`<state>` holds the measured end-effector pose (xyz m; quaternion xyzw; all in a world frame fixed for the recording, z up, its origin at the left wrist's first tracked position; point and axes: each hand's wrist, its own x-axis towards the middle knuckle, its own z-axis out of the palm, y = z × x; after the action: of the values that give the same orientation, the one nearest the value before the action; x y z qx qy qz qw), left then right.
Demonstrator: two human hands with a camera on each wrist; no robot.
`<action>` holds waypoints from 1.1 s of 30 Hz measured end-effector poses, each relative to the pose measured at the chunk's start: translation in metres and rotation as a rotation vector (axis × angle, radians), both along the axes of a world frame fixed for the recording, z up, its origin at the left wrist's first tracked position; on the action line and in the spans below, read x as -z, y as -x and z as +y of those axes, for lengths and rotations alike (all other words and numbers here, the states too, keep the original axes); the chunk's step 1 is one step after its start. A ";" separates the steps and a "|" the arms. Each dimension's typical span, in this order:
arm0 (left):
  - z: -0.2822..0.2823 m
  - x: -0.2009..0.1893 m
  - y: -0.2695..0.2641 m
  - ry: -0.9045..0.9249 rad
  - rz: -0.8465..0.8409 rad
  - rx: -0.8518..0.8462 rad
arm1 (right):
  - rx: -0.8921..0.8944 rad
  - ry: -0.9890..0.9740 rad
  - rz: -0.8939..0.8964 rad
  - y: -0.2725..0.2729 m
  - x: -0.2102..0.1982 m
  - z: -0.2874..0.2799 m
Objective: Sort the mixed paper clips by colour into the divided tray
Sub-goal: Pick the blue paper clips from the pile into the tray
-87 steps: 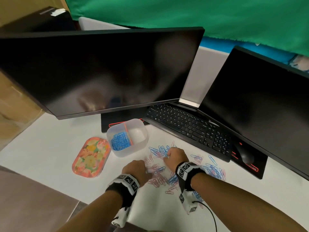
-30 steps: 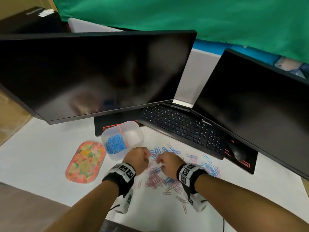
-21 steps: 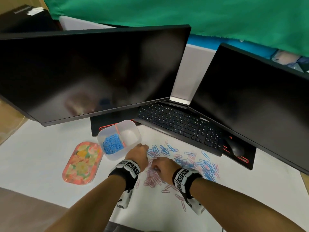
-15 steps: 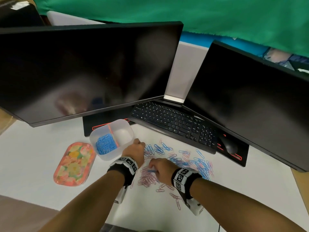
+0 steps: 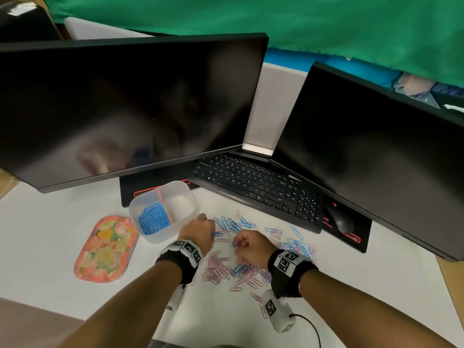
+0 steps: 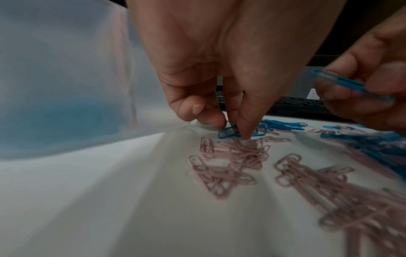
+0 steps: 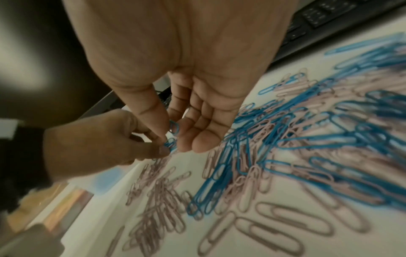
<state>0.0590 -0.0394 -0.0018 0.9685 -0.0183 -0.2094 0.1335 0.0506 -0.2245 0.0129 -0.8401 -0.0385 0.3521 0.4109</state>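
A clear divided tray (image 5: 187, 194) stands left of the pile, with blue clips (image 5: 153, 218) in its left compartment; its right compartment (image 5: 179, 204) shows none. Mixed blue and pink paper clips (image 5: 221, 268) lie scattered on the white table. My left hand (image 5: 212, 232) is down beside the tray's corner, thumb and finger pinching a blue clip (image 6: 228, 133) that lies on the table. My right hand (image 5: 234, 244) hovers just right of it. In the right wrist view this right hand (image 7: 173, 137) pinches another blue clip (image 7: 174, 126) between thumb and index finger.
A black keyboard (image 5: 256, 182) and a mouse (image 5: 344, 223) lie behind the pile under two dark monitors (image 5: 125, 106). A floral oval tray (image 5: 105, 248) sits left of the divided tray. A cable (image 5: 311, 327) trails from my right wrist.
Both hands have shifted from the pink clips at the front of the pile towards the blue ones near the tray. My right hand now holds a blue clip above the table.
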 end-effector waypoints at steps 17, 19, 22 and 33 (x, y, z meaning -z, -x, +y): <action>0.020 -0.014 0.025 1.002 0.198 -0.625 | 0.626 -0.466 0.376 -0.017 -0.005 0.023; 0.020 -0.022 0.030 1.194 0.228 -0.718 | 0.513 -0.288 0.215 -0.026 -0.001 0.028; 0.022 -0.031 0.038 1.386 0.264 -0.805 | 0.217 0.098 -0.167 -0.038 0.000 0.038; 0.031 -0.052 0.047 1.525 0.261 -0.973 | -0.159 0.492 -0.406 -0.055 0.010 0.073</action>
<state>0.0120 -0.0088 0.0500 0.4874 0.2740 -0.1691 0.8117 0.1055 -0.1515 0.0029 -0.9615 -0.0987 0.2073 0.1508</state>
